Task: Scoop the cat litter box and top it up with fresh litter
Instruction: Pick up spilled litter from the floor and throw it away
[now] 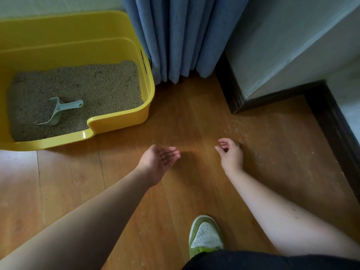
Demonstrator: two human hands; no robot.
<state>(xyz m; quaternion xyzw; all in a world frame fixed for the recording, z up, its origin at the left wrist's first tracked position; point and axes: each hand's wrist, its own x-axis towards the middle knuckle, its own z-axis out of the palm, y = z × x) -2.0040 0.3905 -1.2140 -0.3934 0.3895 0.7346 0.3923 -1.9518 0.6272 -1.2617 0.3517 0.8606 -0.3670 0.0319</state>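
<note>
Down on the floor we go: the left hand (160, 159) is out over the brown wooden floorboards (194, 191), palm turned up and cupped, fingers relaxed and together, with a few tiny dark specks sitting in the hollow of the palm. What those specks are, I can't tell. The right hand (230, 153) hangs just beside it, apart from it, fingers loosely curled and gripping nothing, low over a dusty, pale-flecked patch of floor.

Up to the left, well clear of both hands, sits the bright yellow plastic litter box (120, 121), its low entry lip facing the person. Inside it lies a bed of grey-beige granular litter (93, 86), and on that bed rests the pale blue-grey plastic scoop (60, 111), handle pointing right, untouched.

Blue pleated curtains (181, 36) hang behind the box's right corner, dark skirting board (233, 94) runs along the wall, and a green-and-white shoe (205, 233) is planted at the bottom.
</note>
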